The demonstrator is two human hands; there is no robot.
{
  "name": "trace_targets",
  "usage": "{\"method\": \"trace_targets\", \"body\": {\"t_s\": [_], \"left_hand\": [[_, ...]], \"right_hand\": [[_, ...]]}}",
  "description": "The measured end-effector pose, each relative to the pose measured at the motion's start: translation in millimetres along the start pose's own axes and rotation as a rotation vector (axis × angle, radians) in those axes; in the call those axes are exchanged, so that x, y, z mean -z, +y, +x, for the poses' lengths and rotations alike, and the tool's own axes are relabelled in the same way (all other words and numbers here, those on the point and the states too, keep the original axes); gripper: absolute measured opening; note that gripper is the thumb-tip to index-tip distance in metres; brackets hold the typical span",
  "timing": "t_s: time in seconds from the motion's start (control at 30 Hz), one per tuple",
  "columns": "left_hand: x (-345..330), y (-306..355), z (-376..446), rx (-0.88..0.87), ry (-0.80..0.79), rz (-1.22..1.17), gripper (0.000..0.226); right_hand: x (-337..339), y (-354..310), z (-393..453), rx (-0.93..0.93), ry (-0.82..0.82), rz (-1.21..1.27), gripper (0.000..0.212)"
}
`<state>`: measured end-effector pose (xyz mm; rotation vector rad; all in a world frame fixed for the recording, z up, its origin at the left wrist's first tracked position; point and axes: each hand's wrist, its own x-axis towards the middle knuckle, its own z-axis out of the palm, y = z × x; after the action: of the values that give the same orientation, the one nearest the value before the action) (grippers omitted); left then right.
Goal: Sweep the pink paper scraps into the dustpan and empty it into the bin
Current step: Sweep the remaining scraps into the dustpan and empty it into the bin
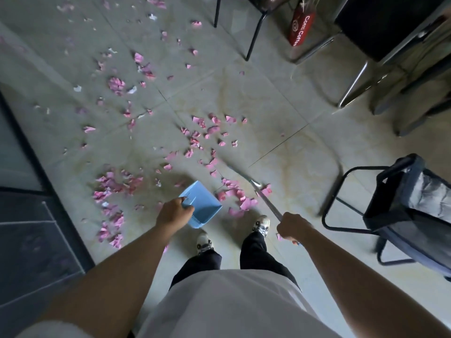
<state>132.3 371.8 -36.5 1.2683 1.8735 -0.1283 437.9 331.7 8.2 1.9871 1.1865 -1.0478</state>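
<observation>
One blue dustpan (201, 203), one broom handle (266, 201), two hands, two shoes, one red bag (301, 26); pink paper scraps (212, 132) too many to count.

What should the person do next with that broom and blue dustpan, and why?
Probably draw the broom, held by the right hand, leftward to push the nearest pink scraps into the dustpan held by the left hand; they lie just beside its mouth.

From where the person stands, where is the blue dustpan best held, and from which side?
By its handle end, from the near side, as the left hand grips it now. The blue dustpan points its open mouth away and to the right, toward the pink paper scraps, so a grip from behind leaves the mouth free.
</observation>
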Motion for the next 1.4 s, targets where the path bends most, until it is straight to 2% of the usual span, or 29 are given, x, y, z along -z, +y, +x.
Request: {"method": "trace_targets", "body": {"t_s": [0.2,0.37,0.53,0.6,0.67,0.8,0.9,0.97,1.07,1.4], "left_hand": [[-3,-8,-2,-0.031,-0.023,0.025,0.039],[-10,-7,-4,-0.039,0.025,-0.025,0.027],[-19,-4,-8,-0.034,0.095,-0.054,0.024],[-19,-2,-10,-0.046,0.101,-0.063,0.024],[-19,-1,-11,-0.059,0.097,-0.063,0.024],[-14,0,-15,-0.075,0.073,-0.068,0.027],[-12,-3,-18,-0.061,0.066,-0.096,0.039],[-13,-8,-19,-0.04,0.08,-0.113,0.036],[-17,-16,-20,0.006,0.119,-0.144,0.026],[-10,-49,-30,0.098,0.181,-0.247,0.031]], "right_hand": [[-38,22,-15,-0.128,-0.015,0.164,0.038],[-68,47,1,-0.34,0.003,0.486,0.03],[-96,71,16,-0.532,-0.098,0.909,0.022],[-99,73,10,-0.576,-0.172,0.953,0.012],[-103,72,4,-0.595,-0.232,0.96,0.013],[-104,57,-6,-0.535,-0.263,1.107,0.01],[-91,42,-8,-0.492,-0.308,1.194,0.018],[-81,32,-6,-0.454,-0.336,1.192,0.022],[-65,17,-3,-0.396,-0.353,1.14,0.025],[-27,-51,0,-0.114,-0.358,0.798,0.016]]}}
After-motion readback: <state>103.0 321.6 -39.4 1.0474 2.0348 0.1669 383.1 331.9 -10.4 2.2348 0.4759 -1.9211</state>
